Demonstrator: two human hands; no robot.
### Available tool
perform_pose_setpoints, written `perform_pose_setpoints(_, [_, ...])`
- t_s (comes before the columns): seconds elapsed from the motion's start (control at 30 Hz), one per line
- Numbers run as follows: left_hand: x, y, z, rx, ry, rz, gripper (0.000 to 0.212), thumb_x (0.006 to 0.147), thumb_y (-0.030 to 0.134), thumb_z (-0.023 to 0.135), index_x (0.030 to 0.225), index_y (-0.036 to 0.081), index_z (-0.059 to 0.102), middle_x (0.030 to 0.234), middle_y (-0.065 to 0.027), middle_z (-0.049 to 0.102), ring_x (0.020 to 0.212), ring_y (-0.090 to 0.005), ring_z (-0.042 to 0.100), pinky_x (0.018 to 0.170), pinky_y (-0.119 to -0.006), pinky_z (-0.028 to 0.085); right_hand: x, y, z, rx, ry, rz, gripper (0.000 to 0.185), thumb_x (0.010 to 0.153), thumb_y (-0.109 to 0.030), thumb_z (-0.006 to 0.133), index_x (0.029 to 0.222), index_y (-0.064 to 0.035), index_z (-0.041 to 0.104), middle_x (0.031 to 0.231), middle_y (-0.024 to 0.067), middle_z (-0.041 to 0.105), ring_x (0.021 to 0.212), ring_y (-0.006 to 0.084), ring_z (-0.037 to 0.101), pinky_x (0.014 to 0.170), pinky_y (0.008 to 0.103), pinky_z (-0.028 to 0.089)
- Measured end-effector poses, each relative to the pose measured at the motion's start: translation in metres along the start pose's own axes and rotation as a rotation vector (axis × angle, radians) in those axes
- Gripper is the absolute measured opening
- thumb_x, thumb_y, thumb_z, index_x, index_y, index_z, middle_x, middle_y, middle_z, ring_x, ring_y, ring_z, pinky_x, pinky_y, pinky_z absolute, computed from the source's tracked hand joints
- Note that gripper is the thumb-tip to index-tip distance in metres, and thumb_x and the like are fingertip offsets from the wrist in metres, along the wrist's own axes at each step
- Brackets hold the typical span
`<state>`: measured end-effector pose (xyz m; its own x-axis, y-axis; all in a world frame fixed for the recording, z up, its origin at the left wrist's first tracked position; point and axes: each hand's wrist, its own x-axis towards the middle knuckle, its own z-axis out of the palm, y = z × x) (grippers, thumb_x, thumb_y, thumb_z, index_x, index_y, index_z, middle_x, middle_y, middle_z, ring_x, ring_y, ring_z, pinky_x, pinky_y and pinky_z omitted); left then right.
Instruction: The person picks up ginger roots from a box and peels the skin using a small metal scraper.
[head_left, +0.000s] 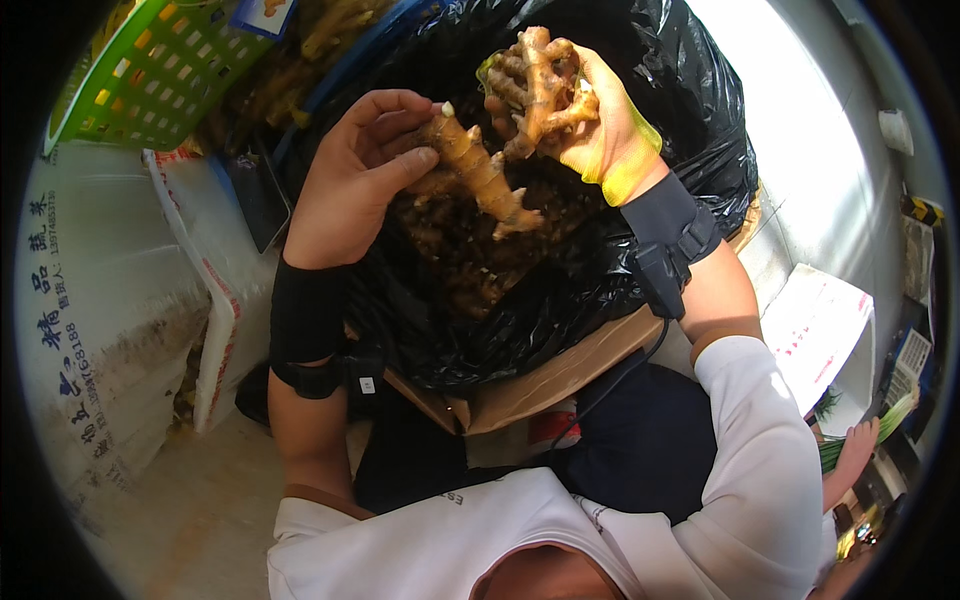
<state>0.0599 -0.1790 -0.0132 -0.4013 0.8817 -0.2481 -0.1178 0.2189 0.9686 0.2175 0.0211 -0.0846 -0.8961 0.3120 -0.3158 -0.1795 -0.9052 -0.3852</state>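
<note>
My bare left hand (341, 184) has its thumb and fingers around the upper end of a knobbly ginger root (476, 169), which slants down to the right. In a yellow mesh glove, my right hand (619, 131) grips a larger, branched ginger root (538, 90) held upright. The two roots are close together, and I cannot tell whether they touch. Beneath both hands, a black plastic bag (705, 150) lines a cardboard carton (559, 375). More ginger (472, 281) lies in the shadow inside the bag.
A green perforated basket (180, 82) stands at the upper left, near a dark flat object (259, 199). A white foam box (112, 285) bearing writing is on the left. Another foam box (810, 322) sits at right, beside another person's hand (859, 446) and green stalks (896, 416).
</note>
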Motion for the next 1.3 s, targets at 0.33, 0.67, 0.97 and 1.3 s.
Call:
perform_pose_setpoints(0.33, [0.008,-0.026,0.029,-0.015,0.172,0.235,0.027,0.097,-0.004,0.055,0.122,0.004,0.058,0.137,-0.0130,0.057,0.125,-0.0222,0.057,0.106,-0.034,0.049,-0.008,0.036,0.010,0.094,-0.172,0.337,0.059,0.107,-0.049,0.033,0.141,-0.0026,0.048,0.138,0.0219,0.057,0.122,0.0383,0.061,0.100,0.0610,0.051])
perform_pose_setpoints(0.67, [0.005,-0.044,0.046,0.643,0.171,0.448,0.038,0.104,0.022,0.045,0.140,0.015,0.052,0.151,-0.0176,0.044,0.143,-0.0368,0.038,0.116,-0.054,0.027,-0.006,0.041,-0.001,0.171,-0.114,0.356,0.047,0.105,-0.053,0.040,0.126,-0.0156,0.059,0.123,0.0056,0.065,0.112,0.0238,0.065,0.094,0.0483,0.055])
perform_pose_setpoints(0.97, [0.007,-0.060,0.052,0.850,0.184,0.356,0.050,0.106,0.036,0.042,0.152,0.017,0.038,0.161,-0.0236,0.026,0.154,-0.0434,0.014,0.119,-0.064,0.002,-0.012,0.045,0.004,0.119,-0.046,0.408,0.051,0.105,-0.056,0.037,0.135,-0.0205,0.057,0.133,0.0036,0.061,0.120,0.0221,0.059,0.099,0.0491,0.049])
perform_pose_setpoints(1.3, [0.012,-0.084,0.049,0.809,0.183,0.350,0.064,0.106,0.039,0.044,0.159,0.010,0.020,0.165,-0.0264,0.014,0.154,-0.0461,0.006,0.118,-0.067,0.000,-0.014,0.046,0.017,-0.066,0.117,0.370,0.050,0.103,-0.058,0.041,0.131,-0.0214,0.060,0.133,0.0026,0.062,0.122,0.0242,0.058,0.102,0.0515,0.046])
